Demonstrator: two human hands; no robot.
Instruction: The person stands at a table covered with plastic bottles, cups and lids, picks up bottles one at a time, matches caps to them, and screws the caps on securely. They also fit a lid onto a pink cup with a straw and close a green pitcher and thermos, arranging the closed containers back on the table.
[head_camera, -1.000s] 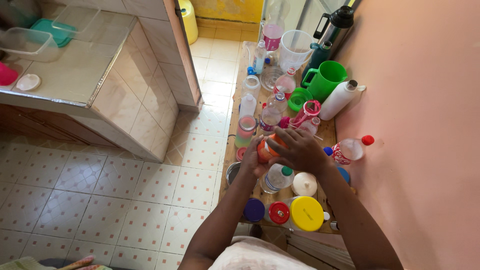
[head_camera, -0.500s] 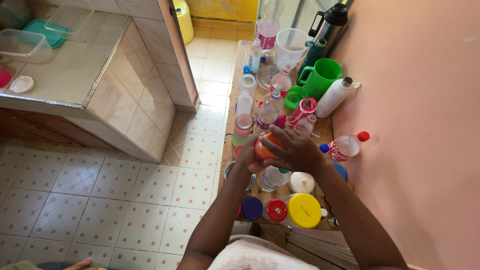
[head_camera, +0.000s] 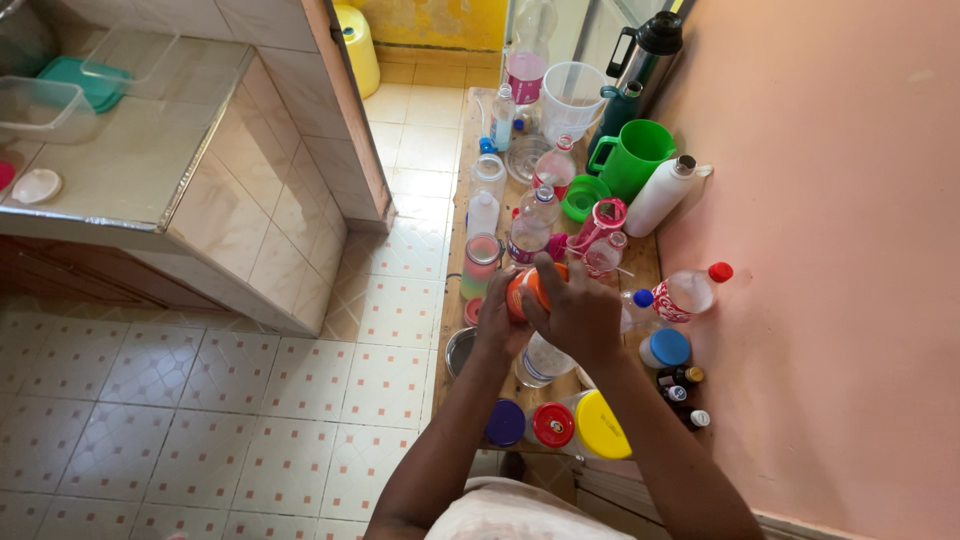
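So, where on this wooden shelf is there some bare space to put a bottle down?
Little: a bare strip of the wooden shelf between the white bottle and the lying clear bottle. The back, around the green jug, and the front, by the yellow lid, are crowded. Both hands hold the orange bottle.

a green jug (head_camera: 640, 155) stands beside a white bottle (head_camera: 662, 195). a yellow lid (head_camera: 603, 424) lies near a red lid (head_camera: 553, 424).

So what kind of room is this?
Probably a home kitchen: a tiled counter holding plastic food tubs, a wooden bench crowded with bottles, a green jug and a flask.
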